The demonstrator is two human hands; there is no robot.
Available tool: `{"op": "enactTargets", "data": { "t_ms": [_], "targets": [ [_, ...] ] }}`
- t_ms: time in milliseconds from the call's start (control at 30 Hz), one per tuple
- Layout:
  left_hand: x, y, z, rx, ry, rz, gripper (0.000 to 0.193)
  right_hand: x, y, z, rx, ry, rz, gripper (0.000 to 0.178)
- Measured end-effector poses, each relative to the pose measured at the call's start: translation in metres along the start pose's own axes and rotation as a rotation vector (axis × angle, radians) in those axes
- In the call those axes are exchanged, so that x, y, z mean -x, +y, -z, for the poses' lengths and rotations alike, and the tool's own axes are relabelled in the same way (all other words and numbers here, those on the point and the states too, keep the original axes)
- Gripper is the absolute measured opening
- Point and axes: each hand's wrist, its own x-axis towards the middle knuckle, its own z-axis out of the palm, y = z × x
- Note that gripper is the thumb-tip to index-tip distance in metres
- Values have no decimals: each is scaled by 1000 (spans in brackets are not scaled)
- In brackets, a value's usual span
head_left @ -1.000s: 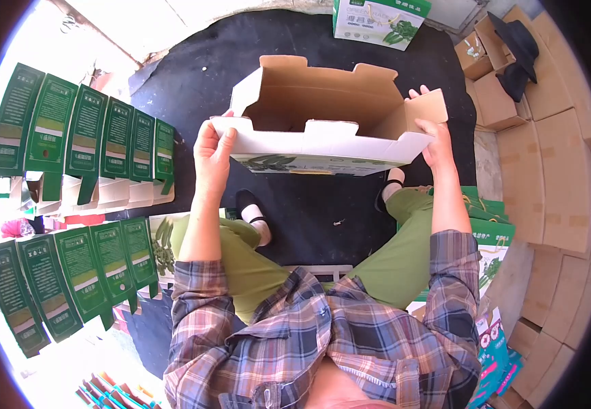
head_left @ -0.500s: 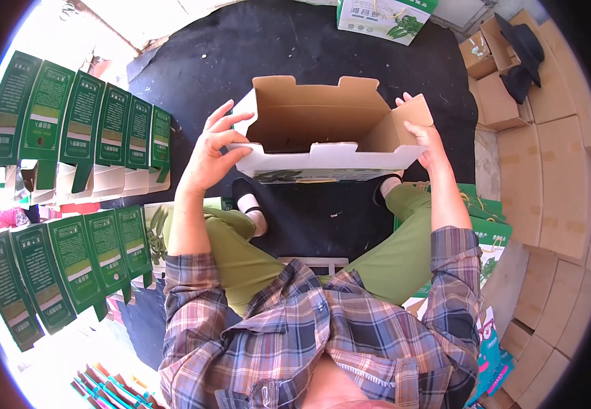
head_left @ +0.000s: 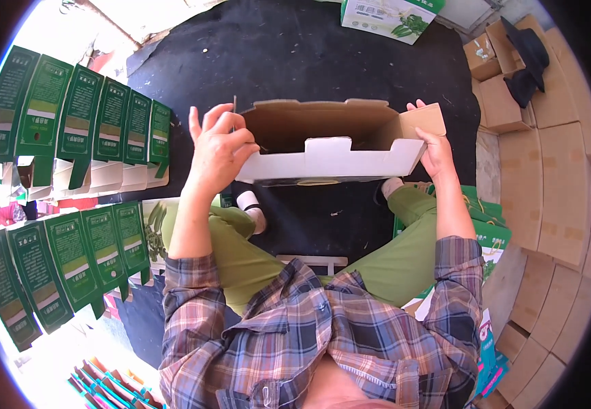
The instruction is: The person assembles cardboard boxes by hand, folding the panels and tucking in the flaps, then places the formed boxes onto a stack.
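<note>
Between my two hands is a cardboard box (head_left: pixel 295 163), white on its near flap and brown inside, its top standing open with tabbed edges. My left hand (head_left: pixel 219 146) grips the box's left corner, thumb and fingers pinched on the cardboard while the other fingers stick up. On the far right corner, my right hand (head_left: pixel 434 146) holds the side panel, the thumb in front beside a raised brown flap (head_left: pixel 423 121) and the other fingers behind. The box is over the dark mat (head_left: pixel 295 61), between my knees. Its bottom is hidden.
Two rows of green folded cartons (head_left: pixel 57 116) stand at the left. A finished green and white box (head_left: pixel 391 20) is at the far edge. Green gift boxes (head_left: pixel 493 238) lie by my right knee. Stacked brown cartons (head_left: pixel 548 184) line the right, with a black hat (head_left: pixel 524 51) on top.
The box has tipped, so less of its inside shows and its near white flap stands taller. My left hand has turned and closed more on the left corner; my right hand keeps its hold.
</note>
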Motion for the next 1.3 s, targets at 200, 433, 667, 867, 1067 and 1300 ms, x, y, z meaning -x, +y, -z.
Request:
{"op": "enactTargets", "data": {
  "t_ms": [200, 433, 667, 867, 1067, 1300],
  "targets": [
    [2, -14, -17, 7, 12, 137, 12, 1, 1, 1, -44, -22, 22, 60],
    [-11, 9, -18, -29, 95, -57, 45, -2, 2, 2, 38, 24, 30, 59],
    [-10, 14, -5, -155, -45, -140, 56, -2, 4, 1, 147, 11, 66, 60],
    [4, -13, -1, -325, -47, 193, 74, -1, 2, 2, 130, 24, 53, 59],
    [-2, 17, -29, -612, -121, 323, 81, -2, 5, 5, 210, 5, 86, 61],
    [-1, 28, -56, -765, -150, 220, 62, 0, 5, 1, 348, -37, 138, 63]
  ]
}}
